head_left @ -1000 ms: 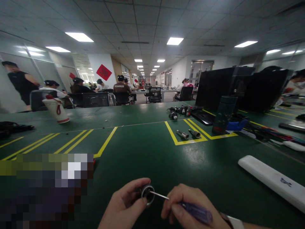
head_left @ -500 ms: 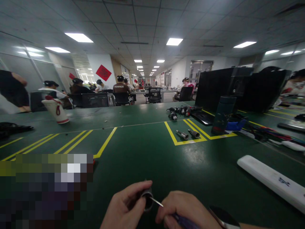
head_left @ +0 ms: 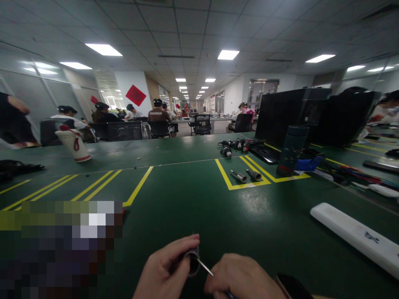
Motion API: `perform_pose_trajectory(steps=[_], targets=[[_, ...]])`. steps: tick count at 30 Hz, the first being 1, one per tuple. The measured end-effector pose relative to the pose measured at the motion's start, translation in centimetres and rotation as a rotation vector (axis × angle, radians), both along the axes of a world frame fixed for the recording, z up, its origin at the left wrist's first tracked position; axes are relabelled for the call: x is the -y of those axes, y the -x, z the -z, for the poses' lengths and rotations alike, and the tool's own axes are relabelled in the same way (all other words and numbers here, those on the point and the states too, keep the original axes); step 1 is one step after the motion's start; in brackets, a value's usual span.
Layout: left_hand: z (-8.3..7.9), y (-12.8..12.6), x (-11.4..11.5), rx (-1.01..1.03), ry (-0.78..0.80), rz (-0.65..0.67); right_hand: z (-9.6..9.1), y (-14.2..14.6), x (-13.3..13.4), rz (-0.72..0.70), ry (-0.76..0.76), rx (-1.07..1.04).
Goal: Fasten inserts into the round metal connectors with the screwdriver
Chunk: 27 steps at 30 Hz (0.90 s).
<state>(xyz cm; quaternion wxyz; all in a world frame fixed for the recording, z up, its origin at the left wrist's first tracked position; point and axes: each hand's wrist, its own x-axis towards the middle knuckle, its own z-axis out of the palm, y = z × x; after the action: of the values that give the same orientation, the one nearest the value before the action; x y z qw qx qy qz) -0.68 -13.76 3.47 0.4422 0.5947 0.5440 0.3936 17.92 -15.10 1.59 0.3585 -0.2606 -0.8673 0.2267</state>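
Near the bottom of the head view, my left hand (head_left: 170, 265) pinches a dark, hollow metal cylinder (head_left: 195, 269) between thumb and fingers, its round opening facing right and toward me. My right hand (head_left: 241, 276) is closed around a screwdriver-like tool whose thin metal shaft (head_left: 205, 267) reaches into that opening. The shaft's tip is hidden inside, and the tool's handle is almost wholly covered by my hand and the frame edge. Farther off, two metal pieces with a stem and a hollow end, one on the left (head_left: 239, 176) and one on the right (head_left: 254, 174), lie inside yellow tape lines.
A white oblong case (head_left: 352, 236) lies at the right on the green table (head_left: 174, 195). Behind it stand a dark bottle (head_left: 292, 151) and black boxes (head_left: 289, 112). A paper cup (head_left: 75, 145) stands far left. Pixelation hides the lower left. Several people sit beyond.
My right hand has shifted slightly downward, and less of the tool's purple handle shows. The shaft stays in the cylinder's opening. My left hand has hardly moved.
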Motion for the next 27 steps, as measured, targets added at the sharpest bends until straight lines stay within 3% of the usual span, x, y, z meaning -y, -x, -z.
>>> perform_pose_trajectory(steps=[7, 11, 13, 16, 19, 22, 27], targets=[[-0.3, -0.3, 0.0, 0.054, 0.041, 0.010, 0.1, 0.0, 0.0, 0.005, 0.007, 0.014], [-0.1, -0.1, -0.4, 0.099, 0.054, 0.007, -0.7, -0.1, 0.1, -0.079, 0.026, 0.092], [-0.1, -0.1, -0.5, 0.141, 0.061, -0.014, -1.2, -0.6, 0.1, -0.075, -0.017, 0.030], [-0.1, -0.2, -0.6, 0.188, 0.091, -0.054, -1.6, -1.7, -0.4, 0.123, -0.033, -0.159], [0.1, -0.3, -0.8, 0.251, 0.109, -0.082, -1.4, -3.4, -2.4, 0.384, 0.139, -0.243], [0.9, -0.3, -1.3, 0.313, 0.057, -0.100, -0.7, -5.3, -5.5, 0.515, 0.263, -0.353], [1.9, 0.1, -3.3, 0.249, 0.071, -0.083, 0.1, -7.2, -8.6, 0.622, 0.314, -0.406]])
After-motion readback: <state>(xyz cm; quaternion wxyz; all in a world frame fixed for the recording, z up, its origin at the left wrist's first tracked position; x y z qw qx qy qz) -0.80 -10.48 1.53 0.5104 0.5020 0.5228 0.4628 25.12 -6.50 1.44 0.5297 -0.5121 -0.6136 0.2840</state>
